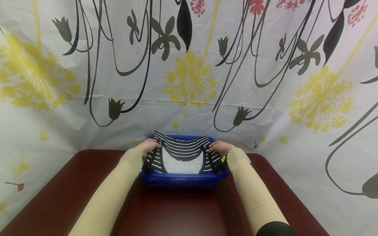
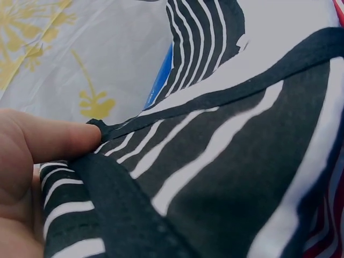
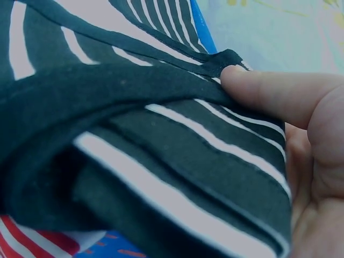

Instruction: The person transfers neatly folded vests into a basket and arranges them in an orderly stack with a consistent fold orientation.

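A black-and-white striped garment with a white front panel, apparently a top [image 1: 184, 149], is spread across a blue plastic basket [image 1: 183, 180]. My left hand [image 1: 147, 146] pinches its left shoulder; in the left wrist view the thumb of that hand [image 2: 24, 161] presses on the dark trim. At the opposite shoulder, my right hand [image 1: 220, 147] pinches the cloth, and the right wrist view shows this thumb [image 3: 269, 88] on top with fingers behind the fabric. Beneath the top, red-and-white striped cloth [image 3: 37, 239] peeks out inside the basket.
The basket stands on a dark red-brown table [image 1: 177, 209] near its far edge. Behind it hangs a white sheet [image 1: 189, 114] printed with flowers and stems. A small yellow item [image 1: 223, 159] shows at the basket's right side.
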Demonstrator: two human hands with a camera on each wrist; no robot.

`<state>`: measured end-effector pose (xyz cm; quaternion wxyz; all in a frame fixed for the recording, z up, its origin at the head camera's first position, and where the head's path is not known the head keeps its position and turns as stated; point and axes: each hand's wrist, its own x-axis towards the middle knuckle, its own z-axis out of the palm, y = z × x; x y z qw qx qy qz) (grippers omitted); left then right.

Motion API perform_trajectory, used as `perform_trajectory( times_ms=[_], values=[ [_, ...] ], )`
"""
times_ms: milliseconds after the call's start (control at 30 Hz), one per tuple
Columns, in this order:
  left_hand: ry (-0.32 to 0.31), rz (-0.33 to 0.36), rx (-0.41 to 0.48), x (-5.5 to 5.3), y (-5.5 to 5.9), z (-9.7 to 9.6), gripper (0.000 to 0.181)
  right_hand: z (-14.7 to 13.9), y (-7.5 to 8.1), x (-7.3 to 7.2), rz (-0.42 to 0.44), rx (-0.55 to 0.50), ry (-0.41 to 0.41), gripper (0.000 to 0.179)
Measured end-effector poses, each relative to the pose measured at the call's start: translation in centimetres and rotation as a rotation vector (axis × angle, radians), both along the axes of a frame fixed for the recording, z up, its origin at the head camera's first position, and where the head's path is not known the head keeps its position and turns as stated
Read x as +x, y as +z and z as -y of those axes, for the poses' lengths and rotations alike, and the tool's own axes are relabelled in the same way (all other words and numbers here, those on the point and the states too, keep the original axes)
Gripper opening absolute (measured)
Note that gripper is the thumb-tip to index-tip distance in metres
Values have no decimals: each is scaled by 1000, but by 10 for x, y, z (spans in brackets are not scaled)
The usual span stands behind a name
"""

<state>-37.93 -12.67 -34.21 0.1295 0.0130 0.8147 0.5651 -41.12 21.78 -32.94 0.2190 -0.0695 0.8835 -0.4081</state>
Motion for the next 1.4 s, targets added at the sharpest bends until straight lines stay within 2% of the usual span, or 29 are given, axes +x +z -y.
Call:
perform_trajectory(
  times_ms=[100,433,700,933,1100,1400],
  values=[
    [-1,-4,-32,3,1,-1,55,1,-2,0,-7,10,-6,71],
    [11,13,-26,1,0,-4,57,0,-3,2,-25,36,-26,71],
    [-5,-2,-9,0,-6,-6,36,1,-6,3,3,15,-26,71],
    [-2,-20,-47,4,-4,-7,47,1,-6,-1,-7,40,-15,71],
    [13,-19,-93,0,-2,-7,57,2,0,-2,-17,71,2,71],
    [0,-11,-83,3,-2,-9,51,3,-1,-1,-9,88,3,65]
  ],
)
